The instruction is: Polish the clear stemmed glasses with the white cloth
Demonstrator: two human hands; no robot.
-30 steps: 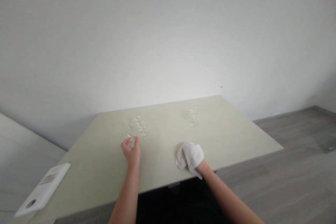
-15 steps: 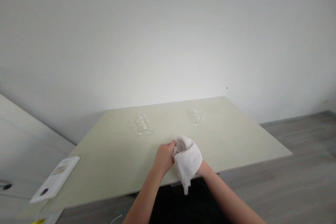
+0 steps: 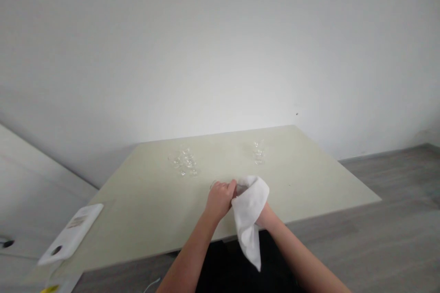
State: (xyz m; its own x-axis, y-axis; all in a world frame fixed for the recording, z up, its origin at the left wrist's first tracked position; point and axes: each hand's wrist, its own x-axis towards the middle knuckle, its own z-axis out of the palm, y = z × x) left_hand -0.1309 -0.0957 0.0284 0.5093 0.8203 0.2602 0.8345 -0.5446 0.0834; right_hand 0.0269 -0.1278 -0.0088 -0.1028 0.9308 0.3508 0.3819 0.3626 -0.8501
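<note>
My left hand (image 3: 220, 199) is closed around a clear drinking glass (image 3: 241, 188), mostly hidden by my fingers and the cloth. A bit of its clear edge pokes out left of my knuckles. My right hand (image 3: 264, 216) is wrapped in a white cloth (image 3: 252, 199) and holds it against the glass; its fingers are covered. One corner of the cloth hangs below the table's front edge. Farther back on the table stand several clear glasses (image 3: 186, 160) in a cluster to the left. More clear glassware (image 3: 258, 152) stands to the right.
The pale table (image 3: 144, 219) backs onto a white wall (image 3: 220, 55). At its left end lies a white board-like object (image 3: 72, 233) with a dark round spot. Something yellow (image 3: 51, 289) shows at the bottom left. Grey floor (image 3: 378, 238) lies to the right.
Both hands have shifted slightly right, and the glass has turned, its edge now showing left of my left hand. The cloth has swung, its hanging corner lower and farther right.
</note>
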